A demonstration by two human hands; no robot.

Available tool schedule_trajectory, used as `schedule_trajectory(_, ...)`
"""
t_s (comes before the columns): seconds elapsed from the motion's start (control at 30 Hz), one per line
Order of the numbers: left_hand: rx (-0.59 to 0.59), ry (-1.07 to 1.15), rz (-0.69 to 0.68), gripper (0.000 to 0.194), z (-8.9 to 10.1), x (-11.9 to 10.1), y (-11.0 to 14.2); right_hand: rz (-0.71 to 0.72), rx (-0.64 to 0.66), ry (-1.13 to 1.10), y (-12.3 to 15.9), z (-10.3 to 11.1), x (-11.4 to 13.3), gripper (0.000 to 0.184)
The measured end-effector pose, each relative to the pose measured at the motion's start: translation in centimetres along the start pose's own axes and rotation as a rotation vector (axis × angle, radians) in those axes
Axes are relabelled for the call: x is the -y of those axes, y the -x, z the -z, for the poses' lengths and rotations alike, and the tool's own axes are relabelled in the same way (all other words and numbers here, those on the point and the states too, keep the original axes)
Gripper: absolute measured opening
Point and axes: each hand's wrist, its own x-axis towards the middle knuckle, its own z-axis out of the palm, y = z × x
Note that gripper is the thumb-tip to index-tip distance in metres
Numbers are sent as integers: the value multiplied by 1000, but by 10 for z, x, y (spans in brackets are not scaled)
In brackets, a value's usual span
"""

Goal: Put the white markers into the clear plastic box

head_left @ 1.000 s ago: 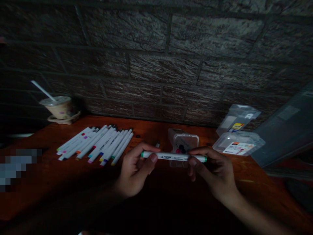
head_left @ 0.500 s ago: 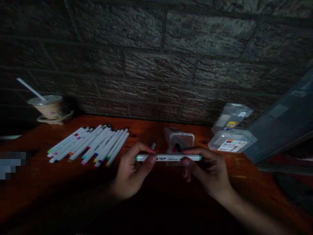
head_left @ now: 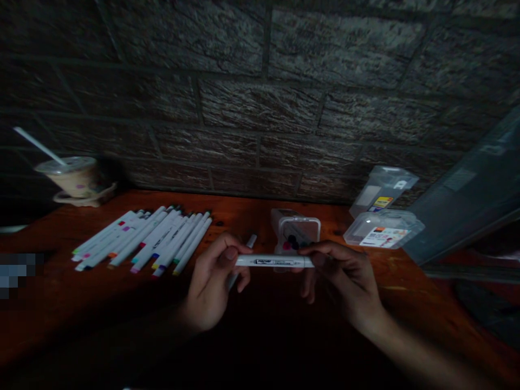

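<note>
A white marker (head_left: 276,261) with black print lies level between my hands, above the wooden table. My left hand (head_left: 211,287) pinches its left end between thumb and fingers, covering that tip. My right hand (head_left: 351,279) grips the other end the same way, and its tip is hidden too. Beyond the marker, a clear plastic box (head_left: 299,220) holds a few markers with dark and pink ends toward me. Another white marker (head_left: 252,240) shows behind my left hand, partly covered by it. To the left, several white markers (head_left: 162,238) with coloured ends lie side by side.
A lidded cup (head_left: 77,176) with a straw stands in a carton holder at the far left. Two clear plastic containers (head_left: 384,227) with labels are at the right, near a grey panel (head_left: 467,184). A stone-block wall (head_left: 260,108) rises behind the wooden table (head_left: 244,203).
My left fingers and thumb have slid left over the marker's green end, and my right hand now covers the right end. The view has shifted slightly.
</note>
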Motion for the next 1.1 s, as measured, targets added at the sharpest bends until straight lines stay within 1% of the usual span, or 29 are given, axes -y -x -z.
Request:
schedule_trajectory(0.17, 59, -161, -20, 27, 2, -3, 0, 25, -25, 114, 0, -1, 2, 12)
schedule_trajectory(0.33, 89, -206, -44, 26, 3, -1, 0, 15, -27, 170, -1, -1, 2, 13)
schedule_trajectory(0.5, 101, -276, -65, 20, 6, 1, 0, -19, -30, 123, -2, 1, 1, 15)
schedule_trajectory(0.63, 119, -370, -85, 12, 7, -1, 3, -54, -56, 20, -3, 1, 1, 16)
schedule_trajectory(0.77, 144, -423, -89, 15, 10, 1, 6, -69, -66, -36, -4, 2, 0, 15)
schedule_trajectory(0.9, 139, -416, -67, 19, 10, 2, 5, -95, -63, -92, -4, 3, 0, 16)
schedule_trajectory(1.0, 133, -331, -41, 18, 6, 1, 4, -93, -47, -122, -4, 2, 1, 7)
schedule_trajectory(1.03, 127, -299, -38, 18, 4, 0, 3, -86, -39, -123, -4, 2, 2, 7)
schedule_trajectory(1.1, 110, -252, -45, 18, 1, -2, 2, -68, -20, -113, -4, 1, 3, 12)
